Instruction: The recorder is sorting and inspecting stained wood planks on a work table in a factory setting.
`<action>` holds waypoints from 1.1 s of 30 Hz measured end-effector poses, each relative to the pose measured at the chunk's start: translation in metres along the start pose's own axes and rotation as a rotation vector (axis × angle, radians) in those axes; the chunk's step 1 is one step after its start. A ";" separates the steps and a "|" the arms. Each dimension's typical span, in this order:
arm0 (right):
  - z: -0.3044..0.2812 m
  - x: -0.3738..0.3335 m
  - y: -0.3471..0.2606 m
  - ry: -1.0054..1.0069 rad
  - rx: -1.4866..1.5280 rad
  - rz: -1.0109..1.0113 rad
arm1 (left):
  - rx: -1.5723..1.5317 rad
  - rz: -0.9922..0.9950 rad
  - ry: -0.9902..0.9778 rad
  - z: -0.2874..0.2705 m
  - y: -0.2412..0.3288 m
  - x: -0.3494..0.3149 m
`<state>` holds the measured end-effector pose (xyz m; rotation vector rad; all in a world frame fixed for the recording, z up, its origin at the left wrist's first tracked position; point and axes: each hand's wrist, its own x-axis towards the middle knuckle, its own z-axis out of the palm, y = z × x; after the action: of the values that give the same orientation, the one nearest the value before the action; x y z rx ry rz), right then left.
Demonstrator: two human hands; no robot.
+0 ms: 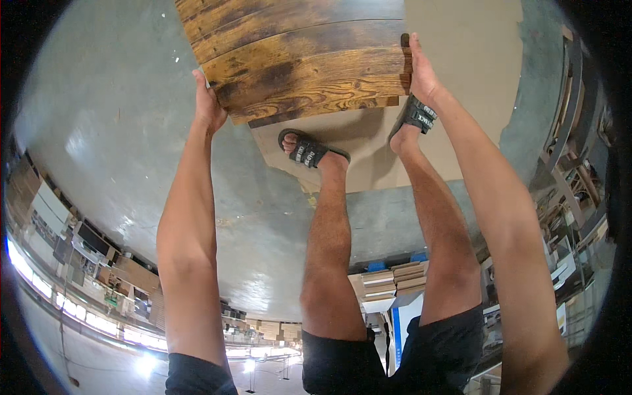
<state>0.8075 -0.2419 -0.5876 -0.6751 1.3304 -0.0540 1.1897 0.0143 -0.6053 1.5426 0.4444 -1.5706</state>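
Observation:
A brown wood-grain panel (309, 56) with dark plank lines reaches past the top edge of the view. My left hand (209, 105) grips its left edge near the near corner, the thumb pointing up and the other fingers mostly hidden. On the opposite edge, my right hand (424, 76) presses against the side, fingers pointing away from me. A narrower wooden strip (388, 102) shows just under the panel's near edge. Whether the panel rests on something or is held off the floor, I cannot tell.
A cardboard sheet (461, 145) lies on the grey floor (125, 131), under the panel and my sandalled feet. Metal frames and clutter (573, 145) line the right side. Behind me are stacked boards (395, 280). Benches and boxes (99, 253) stand at lower left.

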 end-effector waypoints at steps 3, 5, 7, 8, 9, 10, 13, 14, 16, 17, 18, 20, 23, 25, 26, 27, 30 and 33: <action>0.013 -0.005 -0.007 -0.049 0.034 0.026 | 0.032 0.008 -0.038 -0.015 0.009 0.001; 0.016 -0.010 -0.008 -0.031 0.006 0.031 | 0.020 0.011 -0.076 -0.020 0.010 0.002; 0.005 -0.004 -0.004 -0.043 -0.021 -0.031 | -0.014 -0.004 0.042 -0.015 0.002 0.000; -0.006 -0.001 0.002 -0.051 -0.045 -0.082 | -0.014 -0.001 0.032 -0.012 -0.007 -0.001; -0.019 0.002 0.009 -0.045 -0.047 -0.092 | -0.007 0.111 0.197 -0.009 -0.020 -0.003; -0.041 0.004 0.016 0.087 0.000 -0.118 | 0.006 0.231 0.354 -0.004 -0.030 -0.004; -0.051 -0.010 0.054 0.340 0.120 -0.111 | -0.180 0.259 0.549 -0.029 -0.088 -0.028; -0.059 -0.023 0.066 0.318 0.140 -0.024 | -0.255 0.227 0.627 -0.025 -0.110 -0.037; -0.051 -0.060 0.081 0.233 0.165 0.045 | -0.383 0.206 0.647 -0.022 -0.144 -0.062; -0.065 -0.084 0.085 0.213 0.132 0.021 | -0.439 0.128 0.582 0.012 -0.164 -0.068; -0.085 -0.101 0.088 0.266 0.068 0.060 | -0.493 0.051 0.512 0.048 -0.174 -0.072; -0.119 -0.126 0.107 0.310 0.018 0.096 | -0.546 0.026 0.363 0.088 -0.172 -0.070; -0.163 -0.149 0.134 0.360 -0.102 0.158 | -0.694 -0.028 0.237 0.124 -0.151 -0.048; -0.184 -0.171 0.132 0.348 -0.025 0.224 | -0.814 -0.056 0.298 0.154 -0.134 -0.036; -0.195 -0.180 0.129 0.361 -0.023 0.217 | -0.812 -0.062 0.284 0.160 -0.131 -0.034; -0.207 -0.189 0.127 0.371 0.024 0.218 | -0.814 -0.048 0.314 0.164 -0.129 -0.032; -0.246 -0.213 0.118 0.396 0.101 0.201 | -0.811 -0.059 0.407 0.185 -0.142 -0.031; -0.248 -0.228 0.117 0.355 0.142 0.186 | -0.295 -0.025 0.266 0.139 -0.167 -0.054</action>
<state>0.4829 -0.1584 -0.4645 -0.4307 1.7088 -0.1212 0.9671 0.0201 -0.5836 1.5207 0.8093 -1.2555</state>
